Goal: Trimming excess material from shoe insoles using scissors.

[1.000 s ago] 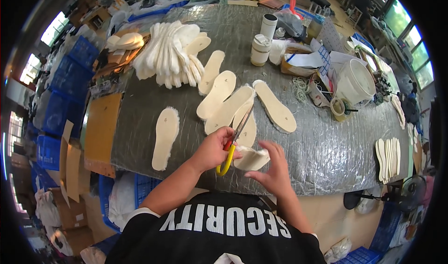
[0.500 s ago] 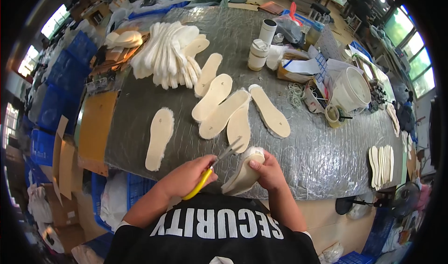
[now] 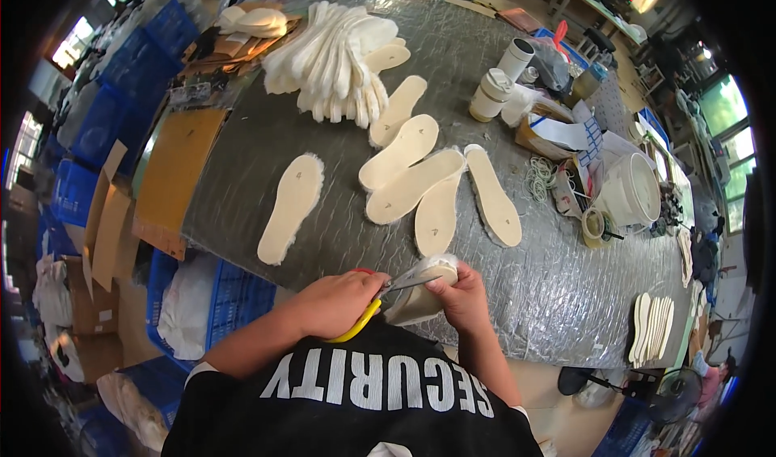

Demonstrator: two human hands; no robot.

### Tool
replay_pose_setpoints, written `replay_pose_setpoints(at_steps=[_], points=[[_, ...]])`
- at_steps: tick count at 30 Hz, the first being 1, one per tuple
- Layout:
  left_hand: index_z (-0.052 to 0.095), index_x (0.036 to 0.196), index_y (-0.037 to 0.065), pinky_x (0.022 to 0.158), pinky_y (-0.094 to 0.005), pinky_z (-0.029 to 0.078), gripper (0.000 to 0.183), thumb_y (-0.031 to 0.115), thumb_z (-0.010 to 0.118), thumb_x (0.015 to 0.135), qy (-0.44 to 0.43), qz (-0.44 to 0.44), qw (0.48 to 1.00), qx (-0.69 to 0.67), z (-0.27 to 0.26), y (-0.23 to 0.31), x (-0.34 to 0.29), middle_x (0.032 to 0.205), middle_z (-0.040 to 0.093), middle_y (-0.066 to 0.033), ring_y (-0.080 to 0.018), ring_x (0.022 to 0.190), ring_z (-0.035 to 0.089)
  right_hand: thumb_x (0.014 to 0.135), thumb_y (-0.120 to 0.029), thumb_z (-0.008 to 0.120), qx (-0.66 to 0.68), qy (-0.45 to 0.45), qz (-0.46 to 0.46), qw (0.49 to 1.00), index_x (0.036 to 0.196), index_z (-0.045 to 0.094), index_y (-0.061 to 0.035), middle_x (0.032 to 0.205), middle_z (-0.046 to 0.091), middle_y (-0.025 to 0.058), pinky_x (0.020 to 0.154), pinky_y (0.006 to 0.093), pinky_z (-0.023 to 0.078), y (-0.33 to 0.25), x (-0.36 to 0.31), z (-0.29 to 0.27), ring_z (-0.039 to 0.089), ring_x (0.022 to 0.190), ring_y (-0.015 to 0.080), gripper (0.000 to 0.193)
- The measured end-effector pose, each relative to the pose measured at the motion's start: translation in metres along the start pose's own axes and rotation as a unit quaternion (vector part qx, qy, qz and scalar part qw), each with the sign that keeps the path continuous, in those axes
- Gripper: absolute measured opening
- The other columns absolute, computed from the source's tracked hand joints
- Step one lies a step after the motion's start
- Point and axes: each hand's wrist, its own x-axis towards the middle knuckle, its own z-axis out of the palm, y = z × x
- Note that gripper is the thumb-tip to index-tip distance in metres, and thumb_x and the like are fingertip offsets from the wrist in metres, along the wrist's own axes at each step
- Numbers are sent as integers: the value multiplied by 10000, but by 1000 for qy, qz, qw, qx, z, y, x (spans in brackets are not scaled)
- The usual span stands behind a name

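Note:
My left hand grips a pair of scissors with a yellow and red handle. Their blades reach across to the fluffy white edge of a cream insole, by my right thumb. In my right hand I hold this insole tilted over the table's near edge, its thumb pressed on the upper end. Whether the blades are closed is hard to see. Beyond my hands lie several loose cream insoles with fuzzy rims, among them one insole just ahead and a single insole off to the left.
A heap of white fleecy insoles covers the table's far left. At the right stand a white bucket, a cup and a cluttered box. A row of insoles lies near the right edge. Blue crates stand below left.
My left hand has brought the scissors rightward, so the blades now meet the edge of the held insole. The whole view has shifted and turned slightly.

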Motion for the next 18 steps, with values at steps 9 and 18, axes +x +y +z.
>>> replay_pose_setpoints(at_steps=[9,18], points=[[381,1173,-78,749,-427,455,412,190,464,872,-51,-9,998,-40,-1,-5,2,914,582,-247,-376,848,574,759,-54,674,-38,-31,23,999,971,604,1,859,636,28,703,238,469,-4,4,8,577,770,88,230],[377,1173,-91,630,-438,466,412,184,447,875,-87,-20,995,-31,-4,-7,-1,728,590,-239,-386,685,590,741,-79,692,-120,-40,64,990,903,625,7,777,637,21,645,225,464,-14,9,10,570,695,74,195]])
